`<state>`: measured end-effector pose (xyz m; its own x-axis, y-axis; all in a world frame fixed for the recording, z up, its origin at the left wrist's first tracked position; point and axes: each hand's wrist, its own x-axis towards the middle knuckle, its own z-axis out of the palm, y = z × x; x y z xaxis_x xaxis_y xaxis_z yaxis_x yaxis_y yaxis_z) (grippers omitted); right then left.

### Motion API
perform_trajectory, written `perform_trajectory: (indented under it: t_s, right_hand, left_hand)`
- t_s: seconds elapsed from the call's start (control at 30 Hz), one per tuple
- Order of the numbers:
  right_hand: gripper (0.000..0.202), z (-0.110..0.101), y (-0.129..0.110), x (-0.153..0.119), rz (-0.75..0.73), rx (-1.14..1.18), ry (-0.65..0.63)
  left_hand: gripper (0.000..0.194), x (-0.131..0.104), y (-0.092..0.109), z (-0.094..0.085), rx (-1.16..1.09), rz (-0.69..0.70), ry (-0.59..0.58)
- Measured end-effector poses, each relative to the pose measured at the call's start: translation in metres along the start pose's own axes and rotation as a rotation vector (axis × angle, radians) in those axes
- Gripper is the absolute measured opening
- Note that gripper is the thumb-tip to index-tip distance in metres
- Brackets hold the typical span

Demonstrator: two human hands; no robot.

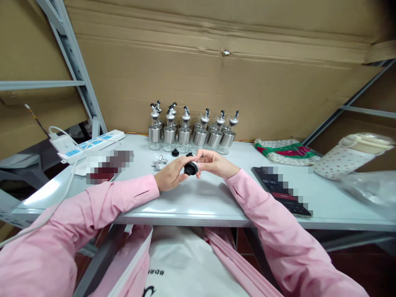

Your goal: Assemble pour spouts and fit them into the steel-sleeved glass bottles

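Both hands meet over the middle of the table around a bottle pourer [191,168], its black ribbed stopper facing me and a silver collar behind it. My left hand [173,173] grips it from the left with fingers closed. From the right, my right hand [215,163] pinches the collar side; its fingertips partly hide the spout. Just beyond my left hand lie loose silver spout parts [159,162] and a black ribbed stopper [175,152]. Another black piece [189,154] shows partly behind the fingers. Several glass-and-steel oil bottles [184,136] with pourers stand upright in rows behind.
On the left are a white power strip [99,142] with cables and a partly blurred phone [111,167]. A phone with a timer [278,189] lies right of my right forearm. Farther right are a patterned cloth [284,150], a dotted bottle [346,159] and clear plastic [371,187]. Cardboard [192,74] walls the back.
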<state>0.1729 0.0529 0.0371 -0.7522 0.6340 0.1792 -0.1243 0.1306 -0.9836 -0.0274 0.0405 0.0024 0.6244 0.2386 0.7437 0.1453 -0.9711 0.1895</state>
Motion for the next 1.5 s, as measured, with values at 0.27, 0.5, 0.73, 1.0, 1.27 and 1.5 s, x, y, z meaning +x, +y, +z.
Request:
perform_trajectory:
  t_s: [0.27, 0.5, 0.73, 1.0, 1.27, 1.5]
  right_hand:
    - [0.026, -0.004, -0.002, -0.002, -0.004, 0.017, 0.002]
    - [0.028, -0.004, -0.001, -0.002, 0.046, 0.024, -0.015]
    - [0.025, -0.002, -0.002, -0.001, 0.027, 0.025, 0.006]
    - [0.033, 0.003, 0.000, 0.003, 0.050, -0.035, 0.132]
    - [0.040, 0.005, -0.004, 0.003, 0.131, -0.152, 0.184]
    - [0.047, 0.009, 0.001, 0.004, 0.058, -0.226, 0.158]
  left_hand:
    - [0.040, 0.002, 0.004, 0.000, -0.014, 0.036, -0.030]
    - [0.035, 0.002, 0.005, 0.003, 0.025, 0.054, -0.031]
    - [0.028, 0.005, 0.008, 0.001, 0.054, 0.001, -0.023]
    - [0.028, 0.013, 0.013, -0.005, -0.141, -0.316, 0.104]
    - [0.033, 0.006, 0.013, 0.000, -0.200, -0.438, 0.149]
    - [0.030, 0.004, 0.013, 0.000, -0.062, -0.481, 0.092]
